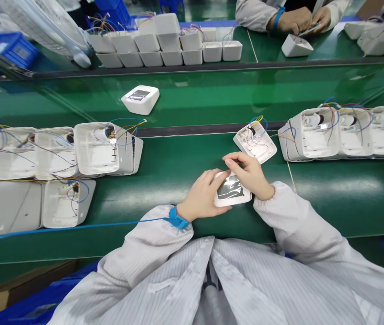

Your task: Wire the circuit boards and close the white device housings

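Observation:
A white square housing with a dark, glossy, film-like window (231, 188) is held low over the green bench, a little right of centre. My left hand (203, 194) grips its left side, thumb near the top edge and fingers beneath. Over the upper right corner is my right hand (248, 174), its thumb and fingers bent close together; whatever they pinch is too small to make out. Just behind it lies an open white shell (258, 143) with blue, yellow and red wires.
Rows of wired white housings stand at left (97, 151) and right (317, 135). A finished-looking white unit (142, 100) lies on the green belt (205, 97). Across it, a co-worker's hands (293, 20) work near stacked white shells (170, 38). A blue cord (110, 224) runs from my left wrist.

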A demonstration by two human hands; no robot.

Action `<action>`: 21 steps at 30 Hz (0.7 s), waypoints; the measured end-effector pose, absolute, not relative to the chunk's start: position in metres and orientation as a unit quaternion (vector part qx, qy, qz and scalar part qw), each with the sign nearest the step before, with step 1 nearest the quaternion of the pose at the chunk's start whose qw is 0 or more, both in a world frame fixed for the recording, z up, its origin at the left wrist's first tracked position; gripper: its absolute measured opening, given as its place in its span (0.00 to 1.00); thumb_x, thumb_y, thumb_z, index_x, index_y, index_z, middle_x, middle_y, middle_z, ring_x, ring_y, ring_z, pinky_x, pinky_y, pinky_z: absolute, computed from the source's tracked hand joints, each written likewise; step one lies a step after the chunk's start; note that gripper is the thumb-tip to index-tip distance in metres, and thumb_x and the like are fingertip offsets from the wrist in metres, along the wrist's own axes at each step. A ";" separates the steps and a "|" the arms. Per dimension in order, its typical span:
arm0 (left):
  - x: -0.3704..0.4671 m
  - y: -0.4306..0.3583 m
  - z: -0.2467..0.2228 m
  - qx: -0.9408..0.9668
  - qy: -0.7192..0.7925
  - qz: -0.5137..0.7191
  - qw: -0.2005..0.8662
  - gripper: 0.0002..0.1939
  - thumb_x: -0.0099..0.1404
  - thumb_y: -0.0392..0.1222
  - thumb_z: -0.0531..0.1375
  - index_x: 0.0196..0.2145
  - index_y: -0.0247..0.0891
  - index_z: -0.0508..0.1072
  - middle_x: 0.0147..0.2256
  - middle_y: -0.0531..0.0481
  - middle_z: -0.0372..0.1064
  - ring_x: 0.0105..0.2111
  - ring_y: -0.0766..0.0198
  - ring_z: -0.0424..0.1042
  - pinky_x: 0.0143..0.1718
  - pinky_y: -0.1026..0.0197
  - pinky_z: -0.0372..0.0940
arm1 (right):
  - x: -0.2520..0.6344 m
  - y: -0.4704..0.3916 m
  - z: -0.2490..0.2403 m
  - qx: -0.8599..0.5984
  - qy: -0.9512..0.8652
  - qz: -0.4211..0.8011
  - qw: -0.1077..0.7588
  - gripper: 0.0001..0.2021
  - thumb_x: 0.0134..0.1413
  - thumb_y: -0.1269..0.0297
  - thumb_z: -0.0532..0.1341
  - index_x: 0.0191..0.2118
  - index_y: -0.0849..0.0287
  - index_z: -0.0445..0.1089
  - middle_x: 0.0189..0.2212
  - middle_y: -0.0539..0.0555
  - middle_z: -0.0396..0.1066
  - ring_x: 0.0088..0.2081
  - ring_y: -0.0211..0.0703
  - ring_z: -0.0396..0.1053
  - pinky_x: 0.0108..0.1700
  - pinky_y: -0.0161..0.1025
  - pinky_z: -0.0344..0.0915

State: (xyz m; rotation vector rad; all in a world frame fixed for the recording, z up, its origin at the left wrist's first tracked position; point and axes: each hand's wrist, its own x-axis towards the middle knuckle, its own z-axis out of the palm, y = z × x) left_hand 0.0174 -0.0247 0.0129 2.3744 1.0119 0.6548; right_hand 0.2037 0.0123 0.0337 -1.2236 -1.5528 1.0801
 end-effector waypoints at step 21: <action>0.010 -0.018 0.013 0.861 0.363 0.325 0.148 0.40 0.57 0.58 0.66 0.61 0.36 0.61 0.57 0.33 0.62 0.57 0.42 0.63 0.59 0.41 0.59 | 0.210 0.013 0.026 -0.530 -0.653 0.411 0.353 0.22 0.62 0.43 0.56 0.48 0.55 0.72 0.46 0.55 0.75 0.48 0.49 0.72 0.50 0.47 0.68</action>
